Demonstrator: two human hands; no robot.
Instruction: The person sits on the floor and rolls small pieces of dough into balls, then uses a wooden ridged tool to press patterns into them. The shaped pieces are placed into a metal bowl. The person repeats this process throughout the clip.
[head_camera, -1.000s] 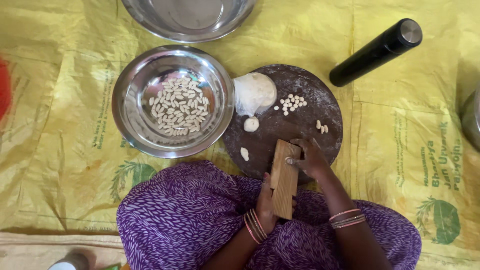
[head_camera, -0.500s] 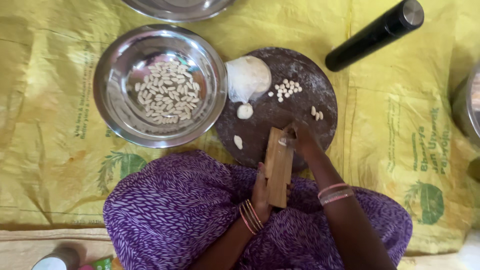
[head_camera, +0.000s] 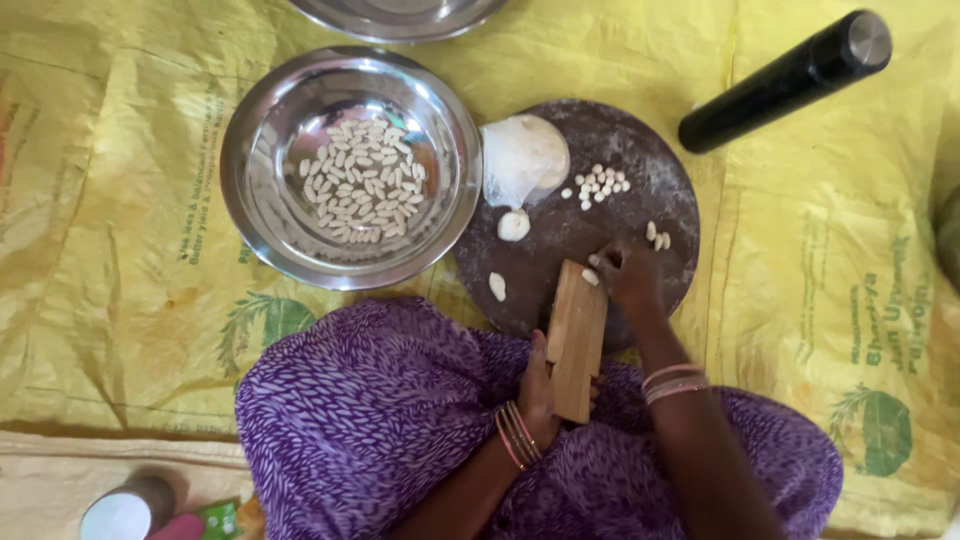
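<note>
One view only, head camera. A second steel bowl (head_camera: 400, 15) is cut off at the top edge; left hand (head_camera: 545, 385) mostly hidden behind the flat ridged wooden board (head_camera: 575, 340) it grips, fingers wrapped round the lower end. Versus half a second ago, framing shifted slightly, hands unchanged. Right hand (head_camera: 630, 280) fingers pressed together on a small white dough piece (head_camera: 590, 277) at the board's top, over the round dark floured wooden disc (head_camera: 620, 215). Shaped pieces fill the round steel bowl (head_camera: 260, 200).

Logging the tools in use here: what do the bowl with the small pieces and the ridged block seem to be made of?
Bowl: looks like polished steel, with mirror-like glare on its wall. Ridged block, held by the left hand: apparently bare, unfinished wood, pale brown with lengthwise lines.
</note>
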